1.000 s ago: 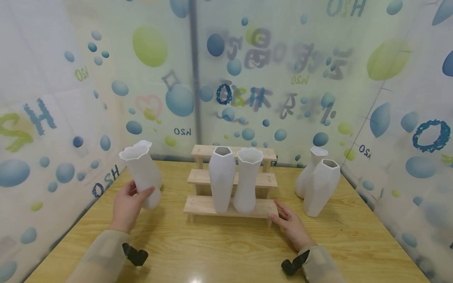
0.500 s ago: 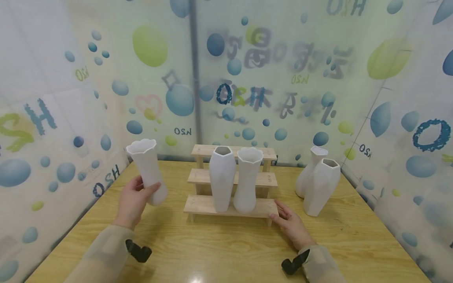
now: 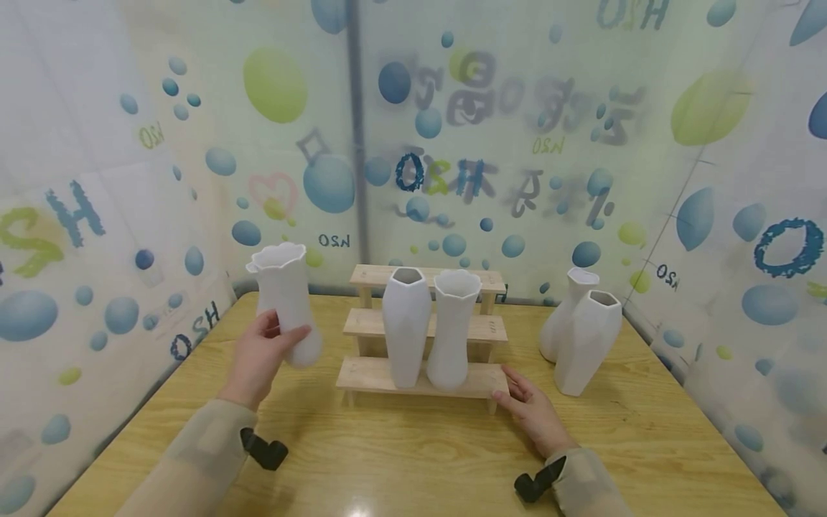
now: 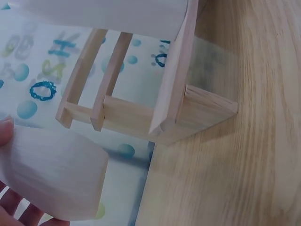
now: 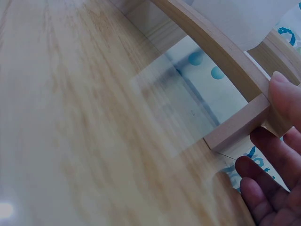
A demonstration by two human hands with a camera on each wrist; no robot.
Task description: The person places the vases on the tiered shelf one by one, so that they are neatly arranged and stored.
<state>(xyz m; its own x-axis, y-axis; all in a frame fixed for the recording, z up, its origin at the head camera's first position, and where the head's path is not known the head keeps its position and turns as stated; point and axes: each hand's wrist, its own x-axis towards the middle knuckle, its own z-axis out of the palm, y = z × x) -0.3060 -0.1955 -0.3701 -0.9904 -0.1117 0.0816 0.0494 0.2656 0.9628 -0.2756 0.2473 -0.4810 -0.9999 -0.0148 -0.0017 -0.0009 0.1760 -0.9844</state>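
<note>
My left hand grips a white vase with a wavy rim round its lower half, thumb in front. The vase leans slightly left, raised beside a three-step wooden display stand. In the left wrist view the base of the held vase shows close to the stand's left end. On the stand's bottom step stand a faceted white vase and another wavy-rimmed white vase. My right hand holds the right end of that step, thumb and index finger at its corner.
Two more white vases stand right of the stand: a faceted one in front and a narrow-necked one partly hidden behind it. All rest on a wood-grain table. Curtains printed with bubbles enclose the back and sides.
My left hand has moved right and slightly up with the vase, bringing it nearer the stand; the vase now stands more upright. My right hand stays at the step's end.
</note>
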